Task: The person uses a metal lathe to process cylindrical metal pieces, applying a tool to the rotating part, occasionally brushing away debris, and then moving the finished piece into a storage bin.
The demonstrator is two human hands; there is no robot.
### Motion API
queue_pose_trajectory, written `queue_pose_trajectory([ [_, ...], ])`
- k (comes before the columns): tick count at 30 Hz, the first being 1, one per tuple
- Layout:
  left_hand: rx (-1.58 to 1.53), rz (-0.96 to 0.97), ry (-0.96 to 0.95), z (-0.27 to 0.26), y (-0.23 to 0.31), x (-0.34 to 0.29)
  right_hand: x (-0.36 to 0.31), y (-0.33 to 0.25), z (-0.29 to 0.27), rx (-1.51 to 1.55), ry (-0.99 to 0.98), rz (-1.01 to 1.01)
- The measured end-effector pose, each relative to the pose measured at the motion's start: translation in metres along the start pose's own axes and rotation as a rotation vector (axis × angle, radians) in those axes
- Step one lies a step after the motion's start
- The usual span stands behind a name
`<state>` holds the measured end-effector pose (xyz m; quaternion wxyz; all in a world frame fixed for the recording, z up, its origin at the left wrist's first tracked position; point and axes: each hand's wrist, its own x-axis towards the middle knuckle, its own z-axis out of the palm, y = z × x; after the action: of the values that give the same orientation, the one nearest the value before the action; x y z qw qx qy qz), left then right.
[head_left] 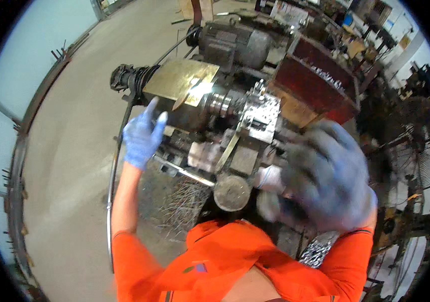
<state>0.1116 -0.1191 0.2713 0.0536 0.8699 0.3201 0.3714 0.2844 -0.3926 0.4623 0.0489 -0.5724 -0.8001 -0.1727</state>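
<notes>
Your blue-gloved left hand [144, 136], thumb and forefinger apart, seemingly empty, hangs beside the yellow sheet-metal cover [174, 80]. Should the ribbed steel spindle [220, 104] between your hands spin, loose glove fabric could snag. Your grey-blue-gloved right hand [328, 176] blurs; its grip cannot be told. The long silver lever [187, 173] obstructs your near side; the dark-red open box [311, 80] stands beyond.

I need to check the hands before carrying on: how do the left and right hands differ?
The left hand shows fairly clearly, index finger and thumb spread; the right hand is blurred, so its grip can't be told. The left hand is by the brass-coloured sheet; the right hand appears below the dark red box. The right hand looks larger and greyer than the light-blue left hand. Both are gloved.
</notes>
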Motion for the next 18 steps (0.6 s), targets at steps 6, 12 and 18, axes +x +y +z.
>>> queue_pose_trajectory([
  [6, 0.024, 0.158, -0.045, 0.044, 0.009, 0.020, -0.012, -0.043, -0.028, 0.125, 0.112, -0.227],
  [12, -0.017, 0.219, -0.028, 0.051, 0.007, 0.017, -0.032, -0.039, -0.034, 0.117, 0.207, -0.199],
  [18, -0.033, 0.155, -0.055, 0.048, 0.018, 0.025, -0.061, -0.023, -0.026, 0.125, 0.368, 0.027],
])
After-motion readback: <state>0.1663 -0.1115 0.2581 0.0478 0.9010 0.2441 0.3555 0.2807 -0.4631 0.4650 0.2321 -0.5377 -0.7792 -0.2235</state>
